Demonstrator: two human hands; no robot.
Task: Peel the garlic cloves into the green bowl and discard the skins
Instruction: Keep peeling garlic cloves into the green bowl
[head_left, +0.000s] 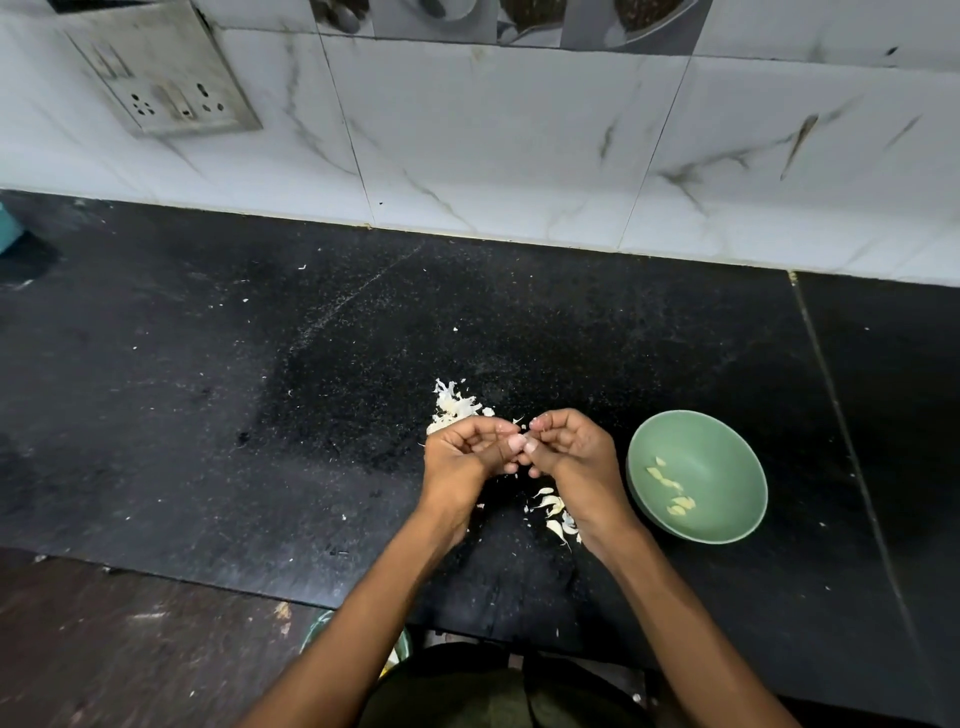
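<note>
A single head-worn view is given. The black countertop (260, 415) is seen steeply from above, with the tiled wall (519, 145) far.

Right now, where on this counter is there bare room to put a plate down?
The black counter left of the skin pile is bare up to the tiled wall. It is crowded around both hands, between the skins and the green bowl.
</note>
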